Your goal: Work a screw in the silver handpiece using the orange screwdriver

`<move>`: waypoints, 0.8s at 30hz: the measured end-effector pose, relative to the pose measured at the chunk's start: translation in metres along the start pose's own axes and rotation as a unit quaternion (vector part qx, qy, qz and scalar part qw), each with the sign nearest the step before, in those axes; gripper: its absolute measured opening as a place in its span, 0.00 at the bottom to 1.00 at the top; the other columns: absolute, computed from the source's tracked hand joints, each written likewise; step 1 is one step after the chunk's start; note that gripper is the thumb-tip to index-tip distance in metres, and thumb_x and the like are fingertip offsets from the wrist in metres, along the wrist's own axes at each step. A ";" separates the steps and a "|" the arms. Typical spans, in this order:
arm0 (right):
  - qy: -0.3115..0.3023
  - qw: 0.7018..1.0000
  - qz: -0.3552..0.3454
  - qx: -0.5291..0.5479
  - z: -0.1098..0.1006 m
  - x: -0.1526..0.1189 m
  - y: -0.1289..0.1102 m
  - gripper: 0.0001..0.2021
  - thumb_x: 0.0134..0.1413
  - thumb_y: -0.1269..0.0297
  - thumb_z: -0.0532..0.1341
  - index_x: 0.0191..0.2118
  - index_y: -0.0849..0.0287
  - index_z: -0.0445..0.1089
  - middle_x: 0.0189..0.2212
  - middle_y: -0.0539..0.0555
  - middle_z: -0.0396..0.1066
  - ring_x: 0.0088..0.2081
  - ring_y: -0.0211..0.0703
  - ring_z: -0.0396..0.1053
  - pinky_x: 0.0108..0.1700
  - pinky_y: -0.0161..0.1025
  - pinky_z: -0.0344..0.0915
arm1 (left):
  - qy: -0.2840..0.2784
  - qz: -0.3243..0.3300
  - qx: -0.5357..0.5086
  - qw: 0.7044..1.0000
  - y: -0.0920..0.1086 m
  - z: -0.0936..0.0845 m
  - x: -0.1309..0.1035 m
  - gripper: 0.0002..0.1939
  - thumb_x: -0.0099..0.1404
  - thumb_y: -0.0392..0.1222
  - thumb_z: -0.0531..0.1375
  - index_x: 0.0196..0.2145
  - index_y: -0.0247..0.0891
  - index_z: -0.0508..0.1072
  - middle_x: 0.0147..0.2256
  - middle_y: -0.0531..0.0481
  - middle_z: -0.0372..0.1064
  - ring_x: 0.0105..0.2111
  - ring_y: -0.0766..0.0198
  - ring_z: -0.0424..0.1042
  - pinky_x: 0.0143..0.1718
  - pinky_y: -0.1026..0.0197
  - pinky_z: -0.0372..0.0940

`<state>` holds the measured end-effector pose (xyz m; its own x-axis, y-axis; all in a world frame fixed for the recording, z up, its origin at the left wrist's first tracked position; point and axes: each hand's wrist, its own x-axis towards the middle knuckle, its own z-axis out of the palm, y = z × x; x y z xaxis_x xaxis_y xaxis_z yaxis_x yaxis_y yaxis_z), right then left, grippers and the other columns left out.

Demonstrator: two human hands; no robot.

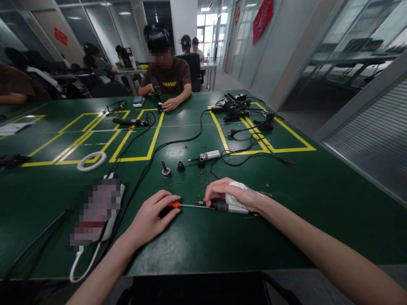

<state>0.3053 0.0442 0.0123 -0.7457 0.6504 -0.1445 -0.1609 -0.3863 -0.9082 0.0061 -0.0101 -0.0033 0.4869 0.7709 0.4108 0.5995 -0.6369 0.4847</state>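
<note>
My left hand [155,214] rests on the green table, fingers closed round the orange-and-black handle of a screwdriver [174,204]. Its thin metal shaft points right, beside a silver-and-black cylindrical tool [237,209] with a slim metal tip. Over that tool, my right hand [221,188] has its fingers curled down by the black nose, gripping it. A crumpled white tissue [235,194] shows at the palm. Beyond the hands lie a second silver cylindrical tool [210,155], black nozzle-like caps [181,166], a round part with a stem [165,171] and several tiny screws [179,181].
A phone-shaped, blurred-out object [98,207] with cables lies at left, near a white ring [91,161]. Black cable [201,127] crosses the table [318,203] to tangled black adapters [235,106]. Across the table a person [170,70] handles a power tool [155,86].
</note>
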 end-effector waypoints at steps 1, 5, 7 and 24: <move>0.001 1.000 0.000 -0.001 0.000 0.000 0.000 0.19 0.59 0.51 0.71 0.36 0.67 0.81 0.34 0.59 0.80 0.39 0.44 0.77 0.50 0.41 0.69 | -0.002 -0.004 -0.003 1.000 0.001 0.000 0.000 0.10 0.75 0.43 0.61 0.51 0.40 0.78 0.43 0.44 0.76 0.41 0.58 0.78 0.44 0.58 0.75; 0.002 1.000 -0.001 0.000 0.000 -0.001 0.000 0.18 0.58 0.51 0.71 0.36 0.66 0.81 0.34 0.58 0.80 0.39 0.45 0.77 0.49 0.41 0.69 | -0.013 -0.003 -0.013 1.000 0.001 0.000 0.000 0.06 0.76 0.41 0.60 0.45 0.39 0.77 0.41 0.46 0.76 0.39 0.60 0.78 0.41 0.60 0.73; 0.002 1.000 -0.002 0.000 0.000 -0.001 0.000 0.18 0.59 0.51 0.71 0.36 0.66 0.81 0.34 0.59 0.81 0.39 0.45 0.77 0.49 0.41 0.69 | -0.012 0.005 -0.007 1.000 0.000 0.000 0.001 0.07 0.77 0.41 0.59 0.45 0.39 0.77 0.40 0.46 0.77 0.39 0.60 0.77 0.41 0.59 0.73; 0.003 1.000 -0.001 0.006 0.001 0.000 -0.001 0.20 0.57 0.50 0.72 0.36 0.67 0.81 0.33 0.59 0.80 0.39 0.45 0.77 0.50 0.42 0.69 | -0.014 0.007 -0.016 1.000 0.002 -0.001 0.002 0.04 0.76 0.39 0.60 0.43 0.39 0.76 0.38 0.47 0.77 0.37 0.60 0.76 0.40 0.60 0.71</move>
<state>0.3049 0.0437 0.0137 -0.7420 0.6546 -0.1444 -0.1705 -0.3926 -0.9038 0.0076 -0.0097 -0.0007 0.5132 0.7613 0.3964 0.5719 -0.6477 0.5035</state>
